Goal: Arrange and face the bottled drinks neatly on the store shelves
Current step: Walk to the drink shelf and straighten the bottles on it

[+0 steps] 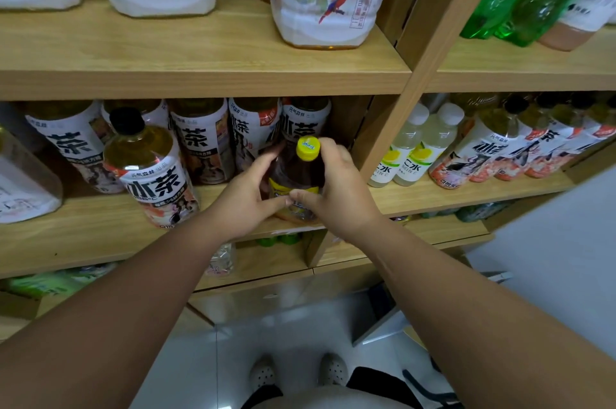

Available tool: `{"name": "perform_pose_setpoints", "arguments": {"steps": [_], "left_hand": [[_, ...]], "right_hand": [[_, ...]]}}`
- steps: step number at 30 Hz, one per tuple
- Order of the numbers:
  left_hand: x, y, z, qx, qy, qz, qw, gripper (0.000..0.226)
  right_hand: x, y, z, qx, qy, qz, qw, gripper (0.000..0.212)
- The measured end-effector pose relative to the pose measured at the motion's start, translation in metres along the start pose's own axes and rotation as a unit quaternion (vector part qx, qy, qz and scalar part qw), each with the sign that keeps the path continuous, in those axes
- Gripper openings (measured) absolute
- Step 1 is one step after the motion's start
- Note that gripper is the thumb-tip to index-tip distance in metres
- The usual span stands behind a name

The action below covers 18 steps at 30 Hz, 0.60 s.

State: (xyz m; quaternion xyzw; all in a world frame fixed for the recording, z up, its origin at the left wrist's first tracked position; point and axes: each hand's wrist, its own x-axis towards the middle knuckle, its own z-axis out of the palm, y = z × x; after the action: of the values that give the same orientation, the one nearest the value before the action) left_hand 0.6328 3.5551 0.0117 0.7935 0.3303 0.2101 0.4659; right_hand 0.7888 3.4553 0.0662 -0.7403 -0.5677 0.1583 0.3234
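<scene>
- Yellow-capped bottle [296,171] of dark tea was clasped from both sides. The left hand [245,198] curled round its flank at 9 o'clock and the right hand [341,190] round its flank at 3 o'clock, with the right thumb laid across the yellow label in front.
- Both grips were narrow and closed on the plastic. The far fingers were mostly hidden behind the bottle, so I could not read how deep they wrapped.
- Its long axis ran upright, cap toward 12 o'clock and base toward 6. It stood on the middle shelf [83,242] near the front lip, at the right end of the left bay.
- I judged neither hand the nearer, since they sat about level. A turn about that upright axis to face the label could be shared between them.
- At 12 o'clock, just behind, stood the row of white-labelled tea bottles [196,141]. I could not tell whether the closest one touched.
- At 9 o'clock, well apart, a black-capped tea bottle [150,168] stood forward of that row.
- At 3 o'clock the wooden upright [383,128] rose just beside the right knuckles. Any slide that way looked tight to me.
- Beyond the post, lemon-water bottles [413,148] filled the next bay.
</scene>
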Motion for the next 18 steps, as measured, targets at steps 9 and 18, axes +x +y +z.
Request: {"name": "perform_pose_setpoints", "arguments": {"steps": [9,18], "left_hand": [[-0.038,0.046,0.019,-0.046,-0.038,-0.003,0.998,0.094],[-0.037,0.097,0.117,0.068,-0.038,-0.001,0.997,0.089]], "right_hand": [[-0.04,0.012,-0.047,0.086,-0.08,-0.046,0.992,0.077],[-0.095,0.109,-0.109,0.207,-0.099,0.01,0.973,0.077]]}}
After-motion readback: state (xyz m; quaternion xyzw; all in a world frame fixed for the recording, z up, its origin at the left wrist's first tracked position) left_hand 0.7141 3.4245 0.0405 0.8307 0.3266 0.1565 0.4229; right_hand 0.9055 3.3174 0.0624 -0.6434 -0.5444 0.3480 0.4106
